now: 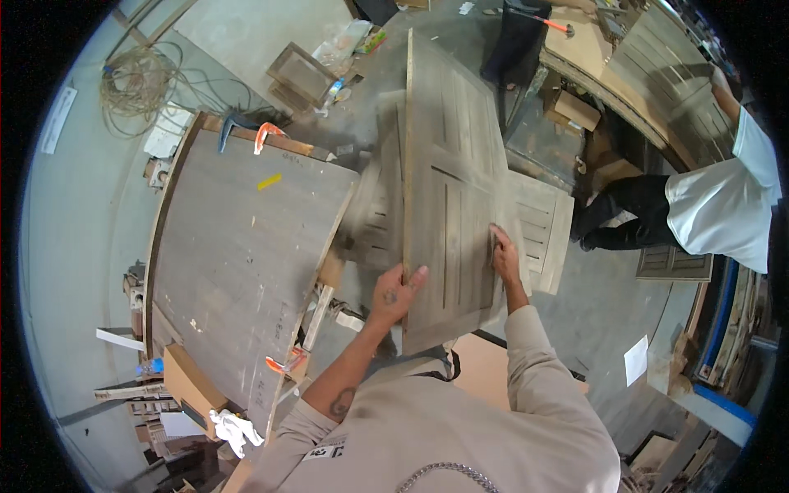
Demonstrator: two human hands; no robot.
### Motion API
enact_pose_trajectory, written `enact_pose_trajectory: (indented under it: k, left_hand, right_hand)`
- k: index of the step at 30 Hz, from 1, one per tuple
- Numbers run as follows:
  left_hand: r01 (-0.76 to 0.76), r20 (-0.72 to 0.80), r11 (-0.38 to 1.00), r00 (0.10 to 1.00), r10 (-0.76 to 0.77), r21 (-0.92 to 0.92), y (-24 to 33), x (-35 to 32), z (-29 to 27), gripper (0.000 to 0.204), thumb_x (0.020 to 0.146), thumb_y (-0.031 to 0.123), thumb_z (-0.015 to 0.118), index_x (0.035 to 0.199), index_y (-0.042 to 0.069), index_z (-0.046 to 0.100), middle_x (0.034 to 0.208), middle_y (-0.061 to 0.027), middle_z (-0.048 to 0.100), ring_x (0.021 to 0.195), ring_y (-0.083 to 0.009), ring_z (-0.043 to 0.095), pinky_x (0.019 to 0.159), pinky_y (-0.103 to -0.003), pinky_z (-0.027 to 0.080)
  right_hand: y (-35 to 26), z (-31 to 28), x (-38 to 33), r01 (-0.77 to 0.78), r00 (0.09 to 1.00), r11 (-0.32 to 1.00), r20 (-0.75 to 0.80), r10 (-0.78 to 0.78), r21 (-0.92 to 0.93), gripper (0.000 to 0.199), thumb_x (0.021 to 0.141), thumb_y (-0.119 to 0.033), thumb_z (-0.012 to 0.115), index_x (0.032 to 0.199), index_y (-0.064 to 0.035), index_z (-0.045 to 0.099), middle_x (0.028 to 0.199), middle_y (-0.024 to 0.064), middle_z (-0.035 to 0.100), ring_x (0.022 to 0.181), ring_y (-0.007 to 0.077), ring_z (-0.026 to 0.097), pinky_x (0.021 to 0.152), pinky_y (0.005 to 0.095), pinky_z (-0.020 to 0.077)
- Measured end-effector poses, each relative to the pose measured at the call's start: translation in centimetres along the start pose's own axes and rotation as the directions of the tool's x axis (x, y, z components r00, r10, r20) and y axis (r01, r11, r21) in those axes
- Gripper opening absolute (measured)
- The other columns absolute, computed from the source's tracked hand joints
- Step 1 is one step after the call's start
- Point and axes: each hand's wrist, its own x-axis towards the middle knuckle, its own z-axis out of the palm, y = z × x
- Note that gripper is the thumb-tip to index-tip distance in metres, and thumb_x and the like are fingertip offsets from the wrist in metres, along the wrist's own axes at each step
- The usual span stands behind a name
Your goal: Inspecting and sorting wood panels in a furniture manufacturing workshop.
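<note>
Since the wooden panel [456, 234] looks stiff and heavy, edges suit: left hand [394, 297] pinches its left one; right hand [506, 260], can't tell.

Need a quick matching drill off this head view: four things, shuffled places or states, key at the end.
Things
1. Wooden panel
2. Yellow strip
3. Coiled cord
4. White cloth

Places or states
A. In loose loops, upper left of the picture
B. Bunched up beside a cardboard box
C. Between the person's left hand and right hand
D. Lying on the big grey tabletop

Pairs: 1-C; 2-D; 3-A; 4-B
</note>
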Motion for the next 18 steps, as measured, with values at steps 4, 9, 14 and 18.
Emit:
enact_pose_trajectory:
  k: [4,9,14,18]
  left_hand:
    - [0.028,0.019,0.999,0.999,-0.028,0.022,0.9,-0.5,-0.1,0.049,0.086,0.048,0.063,0.092,0.0,0.063,0.072,-0.0155,0.06,0.066,-0.026,0.055,0.066,-0.037,0.046]
    - [0.014,-0.006,0.999,1.0,-0.014,-0.042,-0.5,-0.8,0.9,0.051,0.086,0.049,0.063,0.095,-0.001,0.064,0.075,-0.0151,0.062,0.068,-0.0272,0.057,0.068,-0.037,0.046]
    - [0.049,0.03,0.997,0.998,-0.051,0.057,1.5,-1.1,0.7,0.052,0.087,0.05,0.062,0.094,-0.001,0.063,0.076,-0.0165,0.063,0.069,-0.0264,0.058,0.069,-0.036,0.046]
    - [0.021,-0.008,1.0,1.0,-0.021,0.008,2.0,-1.2,0.7,0.05,0.086,0.048,0.063,0.087,-0.001,0.061,0.072,-0.0172,0.061,0.064,-0.0261,0.053,0.066,-0.037,0.046]
  right_hand:
    - [0.0,-0.1,-0.2,-0.02,0.998,0.999,-0.058,0.018,-0.026,0.043,0.087,0.004,0.038,0.12,-0.01,0.061,0.124,0.0195,0.059,0.115,0.0317,0.056,0.098,0.0322,0.0422]
    - [-0.1,-0.2,0.1,-0.07,0.996,0.996,-0.065,0.067,-0.061,0.039,0.085,0.005,0.041,0.113,-0.0101,0.063,0.095,0.0136,0.062,0.085,0.0256,0.06,0.078,0.0309,0.0463]
    - [2.2,-0.4,0.9,0.096,0.993,0.995,-0.069,-0.096,-0.005,0.02,0.084,0.001,0.05,0.096,-0.0082,0.063,0.08,0.0096,0.058,0.072,0.0216,0.056,0.068,0.0311,0.0461]
    - [2.3,-0.5,0.3,-0.117,0.967,0.963,-0.195,0.167,0.244,0.01,0.083,-0.011,0.065,0.085,-0.0021,0.06,0.076,0.0067,0.057,0.073,0.0161,0.055,0.068,0.0305,0.0458]
